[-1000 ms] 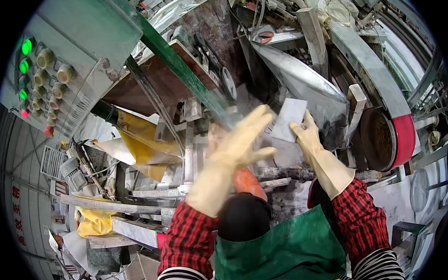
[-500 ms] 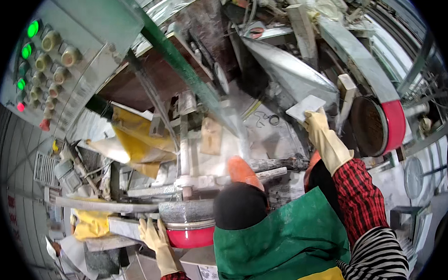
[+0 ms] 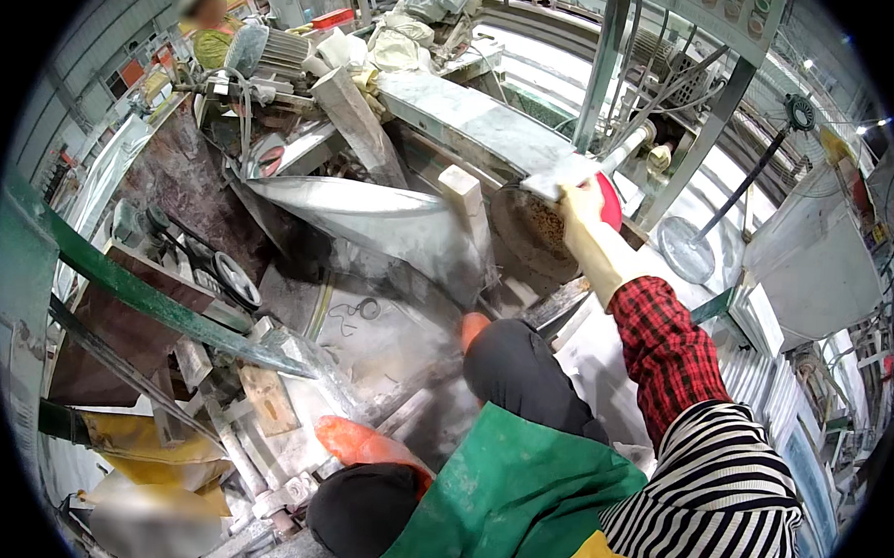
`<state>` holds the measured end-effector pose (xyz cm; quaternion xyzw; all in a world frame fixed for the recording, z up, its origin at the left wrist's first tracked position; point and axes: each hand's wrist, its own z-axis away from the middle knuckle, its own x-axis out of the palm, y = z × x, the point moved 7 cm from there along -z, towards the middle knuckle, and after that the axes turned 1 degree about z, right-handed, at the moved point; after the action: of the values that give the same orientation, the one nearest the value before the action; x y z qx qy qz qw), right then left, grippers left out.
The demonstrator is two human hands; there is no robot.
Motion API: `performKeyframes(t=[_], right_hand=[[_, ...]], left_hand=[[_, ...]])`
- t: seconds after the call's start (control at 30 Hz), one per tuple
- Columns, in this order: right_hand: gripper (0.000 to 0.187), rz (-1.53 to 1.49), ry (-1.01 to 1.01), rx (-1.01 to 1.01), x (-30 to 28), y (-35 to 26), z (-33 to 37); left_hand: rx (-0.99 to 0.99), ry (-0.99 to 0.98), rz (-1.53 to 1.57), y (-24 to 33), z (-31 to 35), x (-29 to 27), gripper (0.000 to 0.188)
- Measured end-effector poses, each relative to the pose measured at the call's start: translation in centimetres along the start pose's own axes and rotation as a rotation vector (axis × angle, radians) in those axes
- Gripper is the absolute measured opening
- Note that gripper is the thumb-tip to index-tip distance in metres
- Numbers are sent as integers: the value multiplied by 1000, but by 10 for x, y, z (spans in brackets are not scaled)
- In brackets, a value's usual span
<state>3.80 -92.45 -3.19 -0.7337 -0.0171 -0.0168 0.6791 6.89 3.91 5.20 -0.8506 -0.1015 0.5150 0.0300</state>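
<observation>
My right hand (image 3: 597, 231), in a cream rubber glove, is closed on the edge of a small flat white tile (image 3: 563, 176). The tile is held at the near end of a long pale beam (image 3: 474, 113), over a round drum (image 3: 534, 238) with a red rim (image 3: 608, 201). The hand hides part of the drum, and I cannot tell whether the tile touches the rim. My left hand is outside the picture.
Left of the drum are a curved metal sheet (image 3: 370, 211) and a wooden block (image 3: 461, 192). Thin white slabs (image 3: 786, 399) stand stacked at right. A green bar (image 3: 167, 302) crosses the left side. A person (image 3: 213, 39) is at far left.
The view has turned to the right. My right hand has carried the tile from near the metal sheet to the red-rimmed drum. My left hand has gone out of view.
</observation>
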Motion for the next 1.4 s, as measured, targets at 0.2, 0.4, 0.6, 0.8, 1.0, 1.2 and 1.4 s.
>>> performKeyframes(t=[0.2, 0.4, 0.6, 0.8, 1.0, 1.2, 1.4], right_hand=[[32, 37, 1, 277, -70, 11, -38], [21, 251, -85, 226, -46, -2, -41], [16, 813, -588, -687, -76, 34, -82], [21, 1580, -781, -473, 7, -43, -1], [36, 527, -1050, -78, 98, -37, 86], [53, 378, -1549, -48, 193, 33, 280], [53, 1234, -1925, -406, 185, 138, 342]], left_hand=[[47, -3, 42, 30, -15, -8, 45], [66, -1, 26, 44, -21, -17, 44], [108, -10, 92, 61, -23, -1, 42], [37, 37, 25, 37, 1, -28, 40], [82, 27, 66, 36, -2, -5, 38], [-132, -73, 222, 45, -3, -26, 40], [-207, -50, 98, 33, 8, -12, 40]])
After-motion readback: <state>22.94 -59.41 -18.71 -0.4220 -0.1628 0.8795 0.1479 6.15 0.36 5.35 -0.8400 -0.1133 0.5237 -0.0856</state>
